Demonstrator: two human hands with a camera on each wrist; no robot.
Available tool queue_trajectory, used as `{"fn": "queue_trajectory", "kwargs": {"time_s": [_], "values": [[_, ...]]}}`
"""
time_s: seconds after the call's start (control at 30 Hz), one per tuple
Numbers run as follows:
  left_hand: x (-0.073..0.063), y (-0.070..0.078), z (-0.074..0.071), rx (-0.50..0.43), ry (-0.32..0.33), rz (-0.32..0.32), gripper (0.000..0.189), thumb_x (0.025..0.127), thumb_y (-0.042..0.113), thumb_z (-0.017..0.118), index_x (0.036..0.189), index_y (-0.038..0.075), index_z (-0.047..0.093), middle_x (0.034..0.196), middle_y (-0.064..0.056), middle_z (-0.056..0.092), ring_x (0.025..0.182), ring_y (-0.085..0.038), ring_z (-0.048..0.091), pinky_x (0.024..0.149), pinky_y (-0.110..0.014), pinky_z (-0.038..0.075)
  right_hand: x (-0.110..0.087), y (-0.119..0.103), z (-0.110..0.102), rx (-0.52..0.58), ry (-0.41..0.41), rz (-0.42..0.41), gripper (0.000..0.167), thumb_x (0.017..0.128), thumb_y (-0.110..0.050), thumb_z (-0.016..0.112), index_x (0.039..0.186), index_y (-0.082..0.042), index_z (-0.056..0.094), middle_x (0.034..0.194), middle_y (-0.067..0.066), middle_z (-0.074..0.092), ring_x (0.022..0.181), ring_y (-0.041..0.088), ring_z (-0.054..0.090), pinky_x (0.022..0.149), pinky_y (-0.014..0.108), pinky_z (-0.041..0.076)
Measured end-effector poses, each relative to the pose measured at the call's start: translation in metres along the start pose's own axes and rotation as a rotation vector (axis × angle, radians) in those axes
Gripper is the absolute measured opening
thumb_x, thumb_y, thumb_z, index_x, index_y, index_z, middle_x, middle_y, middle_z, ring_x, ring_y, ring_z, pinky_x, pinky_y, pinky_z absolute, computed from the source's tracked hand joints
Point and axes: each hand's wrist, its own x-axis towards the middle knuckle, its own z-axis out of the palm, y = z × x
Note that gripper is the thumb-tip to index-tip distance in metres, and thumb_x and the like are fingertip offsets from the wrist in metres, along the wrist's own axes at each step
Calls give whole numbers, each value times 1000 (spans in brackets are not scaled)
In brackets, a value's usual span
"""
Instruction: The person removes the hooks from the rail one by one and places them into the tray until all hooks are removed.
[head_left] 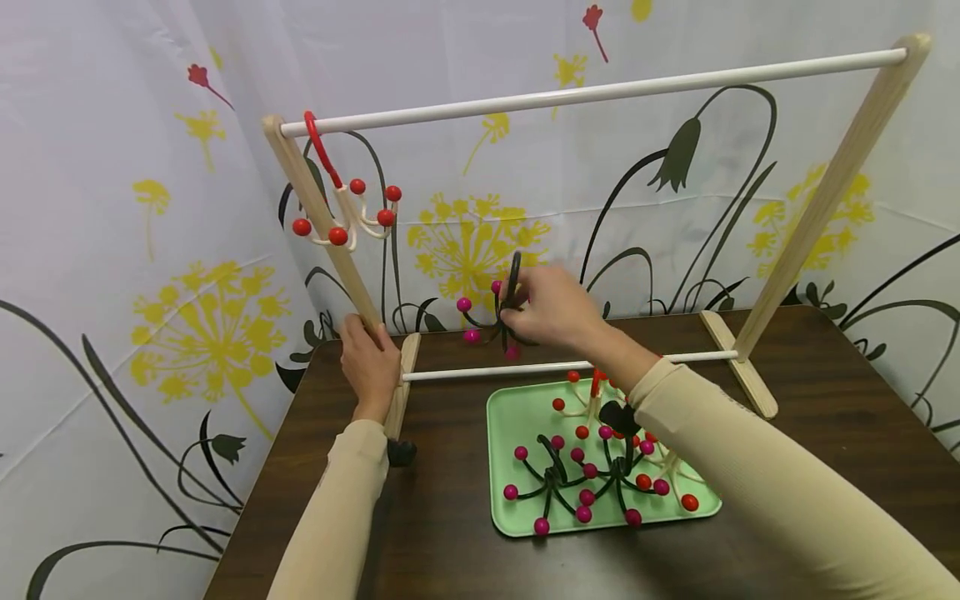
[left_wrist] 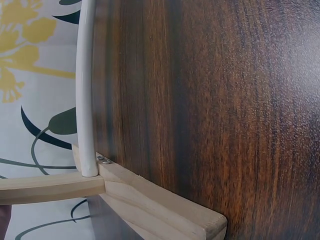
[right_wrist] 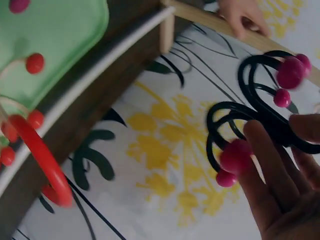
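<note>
My right hand [head_left: 553,310] pinches a black multi-arm hook with magenta ball tips [right_wrist: 265,112] by its stem, its curved top pointing up. It is held in the air behind the tray and below the white top rod [head_left: 570,96]. With my left hand [head_left: 369,367] I hold the lower part of the left wooden post [head_left: 348,271] of the rack, just above its foot [left_wrist: 150,205]. On the rod's left end hangs a cream hook with red balls [head_left: 348,217] by its red curved top.
A green tray [head_left: 517,408] stands in front of the rack's lower rod [head_left: 487,372]. Several hooks lie in it: black ones with magenta balls [head_left: 551,477] at the front, cream ones with red balls [head_left: 592,408] behind, partly hidden by my right forearm. A patterned curtain [head_left: 225,167] hangs behind the table [head_left: 442,467].
</note>
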Motion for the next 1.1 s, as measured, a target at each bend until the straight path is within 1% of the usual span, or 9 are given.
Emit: {"fn": "queue_trajectory", "kwargs": {"time_s": [0.1,0.2,0.33,0.5,0.6,0.77,0.87,0.97,1.1], "values": [[1,1,0,5,0,-2,25,93,15,62,109,1,48,97,-20,49,75,-48,54,65,-60,43,-6,8,16,-55,-127,11,9,80,-16,72,86,-15,66,78,-1,65,71,18,59,66,34,45],[1,3,0,5,2,6,26,92,14,63,108,0,49,98,-20,49,75,-48,55,65,-60,43,-12,16,30,-94,-244,37,9,82,-14,72,86,-16,64,77,-1,62,69,18,57,66,34,45],[0,4,-1,-1,0,11,26,92,15,62,108,-2,49,99,-22,49,77,-49,54,66,-61,43,-18,27,43,-114,-332,89,7,83,-12,70,88,-15,65,78,-2,62,71,17,59,68,35,47],[0,2,0,15,-2,-1,26,93,16,61,107,-1,48,99,-21,49,78,-50,54,67,-60,43,-22,40,54,-138,-342,112,6,83,-10,67,89,-12,67,77,-1,62,71,17,60,69,35,48],[0,1,1,14,-6,-13,25,94,17,60,108,0,48,98,-21,48,78,-49,54,67,-60,43,-23,45,57,-158,-350,118,4,84,-9,65,84,-12,67,76,-1,62,68,17,58,65,34,47],[0,2,1,-6,-24,-31,27,94,17,60,111,0,49,100,-21,48,77,-49,54,67,-61,41,-29,49,59,-192,-385,160,15,84,-4,62,71,-12,58,65,0,53,57,16,48,55,30,40],[0,4,0,-7,-30,-41,28,94,17,60,113,0,49,102,-22,49,78,-50,53,67,-61,41,-31,51,62,-194,-379,190,20,84,-4,61,68,-12,53,61,-1,48,55,15,42,53,30,36],[1,5,-1,-4,-28,-44,28,94,18,59,114,0,49,104,-22,49,79,-51,54,68,-62,42,-34,51,64,-181,-358,198,17,85,-6,61,70,-11,55,63,1,50,56,16,44,54,30,37],[0,3,1,-1,-25,-40,27,95,19,57,112,0,48,103,-22,48,78,-50,54,67,-62,42,-35,52,68,-144,-326,195,8,87,-8,62,80,-11,64,72,1,59,61,18,52,56,31,41]]}}
